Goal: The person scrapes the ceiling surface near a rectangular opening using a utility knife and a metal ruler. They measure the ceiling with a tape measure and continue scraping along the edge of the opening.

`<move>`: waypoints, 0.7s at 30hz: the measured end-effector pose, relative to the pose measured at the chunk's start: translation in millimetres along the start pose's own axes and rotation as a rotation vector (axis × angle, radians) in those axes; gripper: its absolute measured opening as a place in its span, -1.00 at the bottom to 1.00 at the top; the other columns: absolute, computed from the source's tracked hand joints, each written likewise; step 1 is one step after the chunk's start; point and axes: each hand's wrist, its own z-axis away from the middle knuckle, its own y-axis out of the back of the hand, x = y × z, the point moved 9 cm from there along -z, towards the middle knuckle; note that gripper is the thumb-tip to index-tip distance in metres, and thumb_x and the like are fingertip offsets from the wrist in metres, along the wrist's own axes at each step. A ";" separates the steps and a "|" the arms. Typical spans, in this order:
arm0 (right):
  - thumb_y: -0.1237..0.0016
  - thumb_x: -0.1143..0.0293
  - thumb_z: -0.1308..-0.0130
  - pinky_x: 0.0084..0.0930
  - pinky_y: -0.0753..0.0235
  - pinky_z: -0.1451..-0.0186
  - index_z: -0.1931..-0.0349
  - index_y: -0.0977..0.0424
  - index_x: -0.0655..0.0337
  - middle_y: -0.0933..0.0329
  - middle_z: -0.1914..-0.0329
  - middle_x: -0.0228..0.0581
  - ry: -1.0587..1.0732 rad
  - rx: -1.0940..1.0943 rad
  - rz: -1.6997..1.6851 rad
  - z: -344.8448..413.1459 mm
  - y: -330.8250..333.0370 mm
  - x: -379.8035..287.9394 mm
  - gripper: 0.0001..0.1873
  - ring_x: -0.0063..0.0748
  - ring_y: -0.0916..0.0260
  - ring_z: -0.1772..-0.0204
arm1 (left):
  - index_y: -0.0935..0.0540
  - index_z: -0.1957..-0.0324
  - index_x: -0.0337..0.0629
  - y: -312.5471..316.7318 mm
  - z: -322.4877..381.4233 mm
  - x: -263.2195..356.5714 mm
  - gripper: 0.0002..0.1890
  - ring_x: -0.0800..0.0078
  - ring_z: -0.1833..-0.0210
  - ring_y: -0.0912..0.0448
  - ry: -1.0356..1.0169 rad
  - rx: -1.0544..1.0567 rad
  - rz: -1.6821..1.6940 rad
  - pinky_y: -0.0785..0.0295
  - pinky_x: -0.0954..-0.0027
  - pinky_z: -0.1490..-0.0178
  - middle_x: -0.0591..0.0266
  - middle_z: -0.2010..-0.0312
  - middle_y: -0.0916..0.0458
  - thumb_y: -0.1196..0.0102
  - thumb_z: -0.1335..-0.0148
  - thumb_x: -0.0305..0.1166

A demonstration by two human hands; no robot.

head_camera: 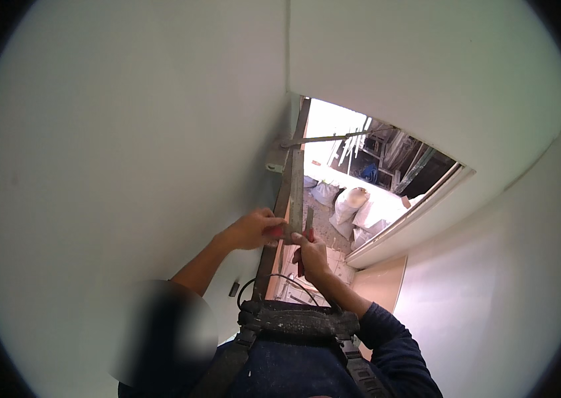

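Observation:
A long, flat, greyish metal strip (297,186), possibly a rule, stands lengthwise beside the dark edge (286,199) of a door or panel. My left hand (253,230) is at the lower left of the strip, its fingers closed around a small red object (274,231) that is partly hidden. On the other side, my right hand (312,256) has its thumb on the strip's lower end and also grips a red-handled tool (309,234) with a flat metal blade pointing away; its kind cannot be told. Above the hands, a metal closer arm (320,140) reaches across the opening.
Pale walls or panels (136,124) lie on both sides. Through the doorway are filled sacks (351,201), stacked metal frames (385,154) and a blue item (370,172). A beige board (380,281) leans at lower right. A black cable (248,286) loops near my chest strap.

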 end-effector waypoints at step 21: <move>0.02 0.49 -0.39 -0.46 -0.51 0.52 -0.18 -0.37 0.43 -0.49 0.35 -0.21 -0.050 0.070 -0.050 20.9 133.0 100.6 -0.61 -0.49 -0.40 0.57 | -0.74 -0.05 -0.12 74.5 -101.3 -87.8 -0.48 0.01 -0.06 -0.64 0.132 0.536 0.020 -0.54 0.13 -0.18 -0.04 0.02 -0.70 -0.52 0.04 -0.37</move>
